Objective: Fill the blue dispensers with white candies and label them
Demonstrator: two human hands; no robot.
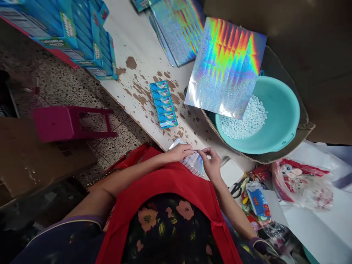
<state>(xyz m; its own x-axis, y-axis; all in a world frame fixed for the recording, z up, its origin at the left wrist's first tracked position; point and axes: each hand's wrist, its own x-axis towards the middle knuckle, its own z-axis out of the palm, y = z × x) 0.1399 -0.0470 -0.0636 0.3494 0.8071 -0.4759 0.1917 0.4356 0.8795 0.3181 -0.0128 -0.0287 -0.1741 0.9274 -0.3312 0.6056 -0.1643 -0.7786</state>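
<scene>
At the near edge of the table, my left hand (180, 152) and my right hand (211, 163) meet with their fingertips pinched together. A small, thin piece shows between the fingertips, too small to name. Directly under my hands lies a silver holographic foil sheet (196, 164), with a row of narrow strips along its near edge. Just beyond my left hand, several small blue printed packs (164, 104) stand in a line, each with a round recess. To the right of them, a turquoise basin (283, 110) holds many small white candies (244, 119).
A large holographic sheet (225, 66) overlaps the basin's rim, with more foil sheets (178, 31) behind. Blue display boxes (82, 36) are stacked at upper left. A pink stool (57, 123) stands on the floor. Scissors (238, 187) and plastic packets (258, 201) lie at right.
</scene>
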